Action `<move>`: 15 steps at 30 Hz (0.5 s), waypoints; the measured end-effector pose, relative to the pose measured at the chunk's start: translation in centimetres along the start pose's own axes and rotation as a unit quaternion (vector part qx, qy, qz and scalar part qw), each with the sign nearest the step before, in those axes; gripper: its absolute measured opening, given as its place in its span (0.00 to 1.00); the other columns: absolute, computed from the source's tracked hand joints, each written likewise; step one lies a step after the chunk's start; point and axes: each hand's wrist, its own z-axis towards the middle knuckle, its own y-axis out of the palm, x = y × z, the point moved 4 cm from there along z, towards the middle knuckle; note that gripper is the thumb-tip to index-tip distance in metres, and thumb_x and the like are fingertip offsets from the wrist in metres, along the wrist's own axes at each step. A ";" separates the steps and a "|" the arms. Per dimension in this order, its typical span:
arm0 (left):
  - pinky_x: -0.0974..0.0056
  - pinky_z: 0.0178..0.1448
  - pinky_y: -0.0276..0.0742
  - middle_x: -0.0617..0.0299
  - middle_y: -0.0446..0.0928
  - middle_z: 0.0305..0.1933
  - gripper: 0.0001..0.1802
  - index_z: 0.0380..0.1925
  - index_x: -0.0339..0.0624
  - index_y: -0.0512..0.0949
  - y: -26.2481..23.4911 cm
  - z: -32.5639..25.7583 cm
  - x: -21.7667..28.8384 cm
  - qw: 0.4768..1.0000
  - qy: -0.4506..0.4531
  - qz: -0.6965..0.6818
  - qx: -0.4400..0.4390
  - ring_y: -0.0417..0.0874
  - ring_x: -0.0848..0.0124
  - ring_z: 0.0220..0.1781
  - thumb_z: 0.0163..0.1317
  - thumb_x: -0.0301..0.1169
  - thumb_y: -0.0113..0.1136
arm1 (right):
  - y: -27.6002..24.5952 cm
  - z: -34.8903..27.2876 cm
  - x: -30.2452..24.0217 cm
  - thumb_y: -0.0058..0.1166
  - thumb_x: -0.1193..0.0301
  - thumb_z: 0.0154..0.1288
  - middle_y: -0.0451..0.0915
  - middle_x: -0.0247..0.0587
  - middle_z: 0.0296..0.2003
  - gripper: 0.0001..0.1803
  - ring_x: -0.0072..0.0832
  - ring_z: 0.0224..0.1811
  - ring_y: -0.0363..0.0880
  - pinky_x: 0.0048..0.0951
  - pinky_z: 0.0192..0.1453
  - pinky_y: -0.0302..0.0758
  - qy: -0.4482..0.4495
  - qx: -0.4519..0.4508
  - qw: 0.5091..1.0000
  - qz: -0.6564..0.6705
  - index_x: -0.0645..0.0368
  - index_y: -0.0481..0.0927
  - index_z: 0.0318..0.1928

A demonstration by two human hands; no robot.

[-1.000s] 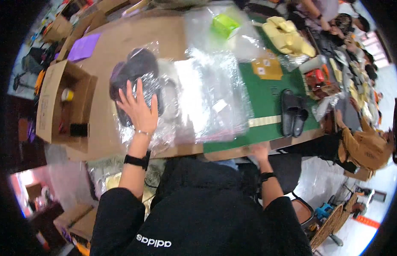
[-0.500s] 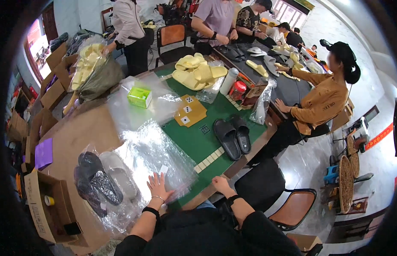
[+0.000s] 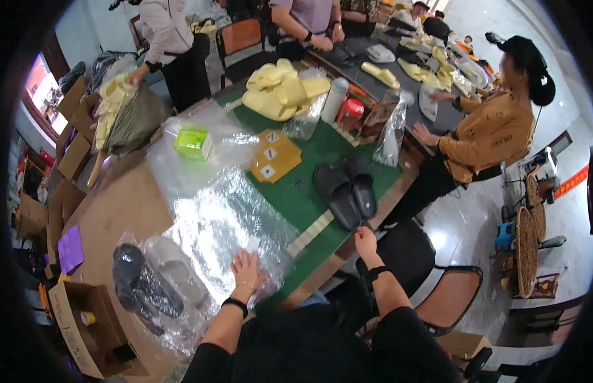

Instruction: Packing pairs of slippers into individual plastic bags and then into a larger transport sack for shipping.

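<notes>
My left hand point(image 3: 246, 273) lies open, fingers spread, on a stack of clear plastic bags point(image 3: 213, 217), beside a small white tag point(image 3: 253, 243). My right hand point(image 3: 365, 240) is closed at the heel of a black slipper point(image 3: 335, 191), its fingertips pinching the near edge. A second black slipper point(image 3: 360, 185) sits close beside it, both on the green table mat point(image 3: 290, 210). To the left of the bags, a dark grey slipper pair point(image 3: 138, 277) and a light grey slipper pair point(image 3: 175, 268) lie in clear plastic.
Yellow slippers point(image 3: 283, 92), a white bottle point(image 3: 335, 100), a red-lidded jar point(image 3: 350, 113) and a green tissue pack point(image 3: 193, 143) stand farther back. An open cardboard box point(image 3: 86, 319) is at the left. A co-worker point(image 3: 488, 127) sits at the right, near a chair point(image 3: 449, 300).
My right hand has moved forward and right from the table edge to the black slipper's heel. My left hand stays spread on the bags. The whole view has shifted slightly.
</notes>
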 end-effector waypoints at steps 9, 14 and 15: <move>0.37 0.65 0.38 0.42 0.36 0.68 0.48 0.64 0.66 0.49 0.7 -0.6 -0.7 0.998 -0.008 0.059 -0.032 0.35 0.34 0.67 0.44 0.55 0.62 | 1.6 10.1 -1.9 0.59 0.69 0.48 0.69 0.48 0.47 0.29 0.47 0.50 0.65 0.42 0.53 0.66 0.033 -0.013 0.994 -0.099 0.59 0.67 0.52; 0.37 0.65 0.37 0.41 0.34 0.69 0.47 0.64 0.67 0.49 -0.1 0.1 0.4 0.998 -0.003 0.052 -0.043 0.33 0.33 0.67 0.44 0.55 0.61 | 4.5 14.8 -1.5 0.58 0.64 0.50 0.66 0.56 0.51 0.36 0.51 0.53 0.64 0.43 0.56 0.65 0.079 -0.063 0.992 -0.082 0.58 0.59 0.59; 0.37 0.65 0.37 0.41 0.34 0.69 0.48 0.64 0.67 0.49 -0.2 0.1 0.5 0.998 0.001 0.049 -0.040 0.33 0.33 0.67 0.44 0.55 0.61 | 5.1 15.0 -1.4 0.55 0.64 0.54 0.68 0.59 0.47 0.31 0.53 0.51 0.66 0.45 0.54 0.66 0.098 -0.047 0.992 -0.056 0.58 0.61 0.57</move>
